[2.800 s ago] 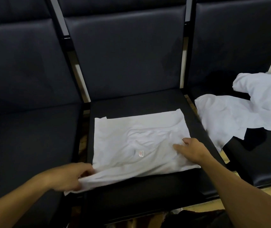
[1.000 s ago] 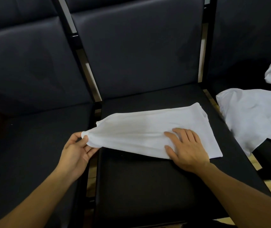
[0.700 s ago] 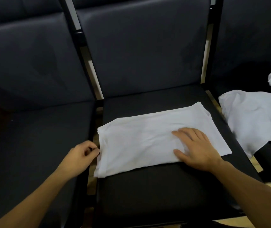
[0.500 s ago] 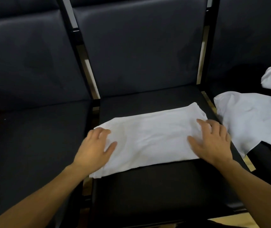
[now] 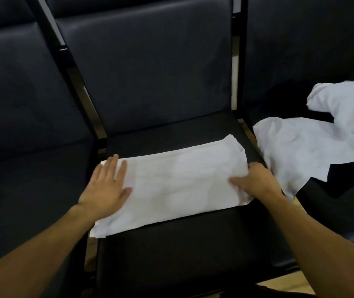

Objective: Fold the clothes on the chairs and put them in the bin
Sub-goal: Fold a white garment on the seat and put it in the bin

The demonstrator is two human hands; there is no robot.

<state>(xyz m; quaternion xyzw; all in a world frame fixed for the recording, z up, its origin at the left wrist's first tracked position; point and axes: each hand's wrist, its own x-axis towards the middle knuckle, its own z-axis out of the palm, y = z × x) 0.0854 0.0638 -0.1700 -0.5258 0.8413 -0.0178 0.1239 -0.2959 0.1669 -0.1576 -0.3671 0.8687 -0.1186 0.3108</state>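
Shirt [image 5: 178, 186], white and folded into a long flat rectangle, sits across the front half of the middle chair [image 5: 171, 250], which has a black padded seat. Its left end hangs a little past the seat's left edge, over the gap to the next chair.

Closest to the camera you get two bare forearms coming in from the bottom corners. Left hand [image 5: 107, 186] lies flat on the shirt's left end, fingers straight and a bit spread, palm down, pressing the cloth. Right hand [image 5: 255, 179] is at the shirt's right end with the thumb lying on top of the fabric and the fingers curled around the edge, so it's gripping that end. The near right corner of the cloth bunches up slightly under that hand.

Left chair [image 5: 32, 168] is just beside the middle one, same black padding, with a black frame post between them.

Further right, the right chair [image 5: 333, 211] holds a pile [image 5: 309, 151] of loose white clothes, crumpled and unfolded, with one flap drooping over the seat's left edge near the right hand. A dark garment [image 5: 339, 181] lies partly under that pile. At the far right edge there's a bit of pale cloth, too cut off to tell what it is.

Backrests run along the top, all dark.
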